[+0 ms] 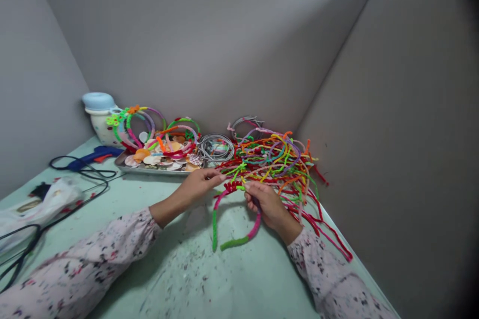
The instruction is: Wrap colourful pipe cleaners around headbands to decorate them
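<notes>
A curved headband (254, 228) wrapped in pink and green fuzzy stems hangs over the table with its two ends toward me. My right hand (266, 203) is closed on its right side, near a red coiled part (232, 187) and a yellow-green stem. My left hand (200, 187) is at the left of the coil, its thumb and fingertips close together beside the red and green stems. Whether those fingertips grip a stem is too small to make out. Just beyond both hands lies a pile of colourful fuzzy stems (277, 154).
A metal tray (149, 171) of shells and round pieces, with wrapped headbands on it, stands behind the left hand. Beside it lie grey wire hoops (204, 148), a blue glue gun (90, 157) with black cable, a lidded cup (101, 122) and a plastic bag (56, 202). Grey walls enclose the table.
</notes>
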